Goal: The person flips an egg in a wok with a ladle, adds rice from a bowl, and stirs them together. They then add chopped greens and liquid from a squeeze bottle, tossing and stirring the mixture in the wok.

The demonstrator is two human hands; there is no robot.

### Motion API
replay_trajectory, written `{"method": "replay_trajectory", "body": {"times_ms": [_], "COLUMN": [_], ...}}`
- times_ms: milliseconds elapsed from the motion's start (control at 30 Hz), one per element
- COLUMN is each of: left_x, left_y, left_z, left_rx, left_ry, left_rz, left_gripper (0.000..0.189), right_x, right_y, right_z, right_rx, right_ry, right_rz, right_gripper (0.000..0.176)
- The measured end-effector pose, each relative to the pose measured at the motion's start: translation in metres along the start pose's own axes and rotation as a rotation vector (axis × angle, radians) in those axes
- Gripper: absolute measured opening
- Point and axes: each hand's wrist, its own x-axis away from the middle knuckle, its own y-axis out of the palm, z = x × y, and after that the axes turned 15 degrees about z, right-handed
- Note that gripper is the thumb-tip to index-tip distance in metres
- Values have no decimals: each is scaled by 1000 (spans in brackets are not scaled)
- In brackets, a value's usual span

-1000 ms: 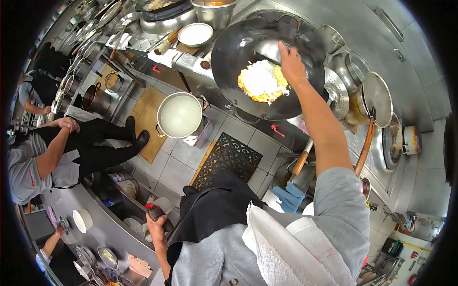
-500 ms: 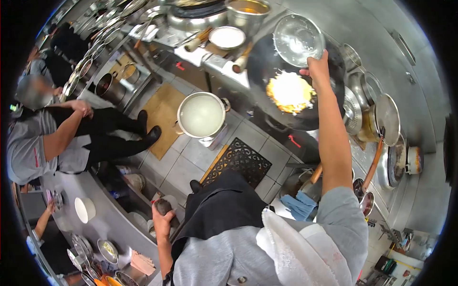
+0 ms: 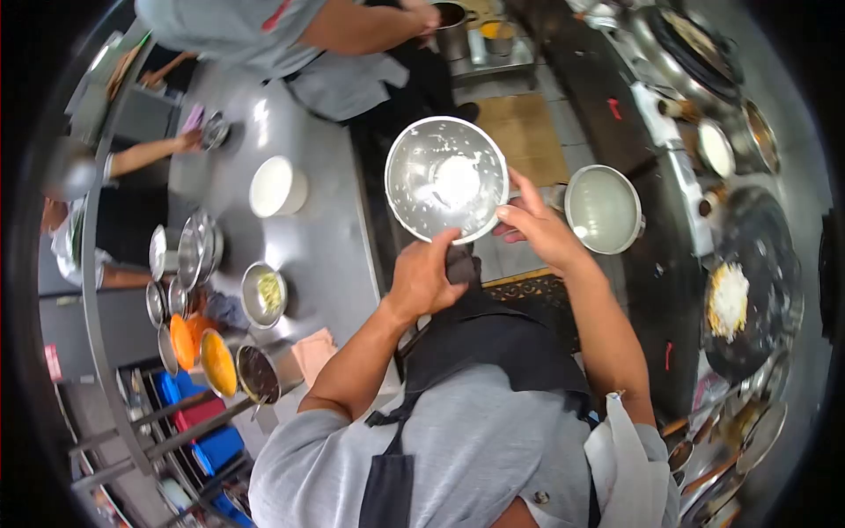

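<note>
My right hand grips the rim of a metal bowl in front of my body. The bowl is tilted so its inside faces me, and white grains that look like rice cling to it. Just below its rim, my left hand is closed around a dark grey bundle, perhaps a cloth; a fingertip reaches the bowl's edge. Off to the right, a wok holds a mound of white rice over yellow food that looks like egg.
A steel counter on the left carries a white tub, a bowl of chopped greens and several sauce bowls. A pot of pale liquid stands by the stove. A co-worker in a grey shirt stands at the counter's far end.
I have turned left, away from the stove. The bowl has moved from above the wok to in front of my body, and my left hand has come up beside it.
</note>
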Motion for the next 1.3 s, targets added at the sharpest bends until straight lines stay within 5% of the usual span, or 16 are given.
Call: {"method": "replay_trajectory", "body": {"times_ms": [133, 300, 433, 500, 600, 667, 700, 733, 767, 800, 833, 933, 1000, 1067, 1167, 1300], "left_x": [-11, -42, -82, -88, -87, -91, -100, -98, -110, -105, -109, -117, -118, -107, -77, -45], "left_y": [-49, -156, -236, -262, -279, -287, -282, -273, -255, -257, -226, -126, -43, 29, 117, 206], "left_z": [-66, -152, -268, -369, -410, -422, -374, -355, -312, -339, -279, -185, -75, -1, 89, 199], "left_rx": [-128, -333, -363, -245, -200, 13, -242, 28, 549, 805, 954, 1491, 1786, 1564, 1343, 1200], "left_ry": [-466, -478, -741, -832, -841, -979, -906, -689, -807, -750, -678, -589, -911, -1113, -1284, -1092], "left_rz": [193, 594, 445, 252, 364, 548, 609, 686, 793, 635, 691, 229, -128, -387, -783, -1105], "left_gripper": [77, 68, 55, 42, 28, 31, 30, 29, 28, 34, 37, 54, 66, 68, 43, 34], "right_x": [2, 34, 103, 129, 176, 197, 207, 216, 228, 226, 229, 232, 237, 244, 260, 289], "right_y": [2, -49, -98, -104, -123, -131, -125, -121, -110, -99, -89, -77, -79, -84, -85, -106], "right_z": [24, 178, 314, 327, 372, 376, 373, 374, 375, 378, 376, 370, 368, 383, 354, 392], "right_rx": [67, 252, 613, 492, 68, 115, 8, 37, -82, 137, 302, 401, 428, 202, -103, -256], "right_ry": [-51, 180, 93, 286, 658, 759, 796, 779, 724, 707, 690, 713, 722, 715, 803, 851], "right_rz": [-9, 172, 356, 499, 851, 860, 877, 806, 823, 853, 894, 1014, 1024, 936, 917, 974], "right_gripper": [44, 27, 16, 15, 14, 16, 15, 15, 13, 25, 29, 42, 49, 48, 46, 49]}}
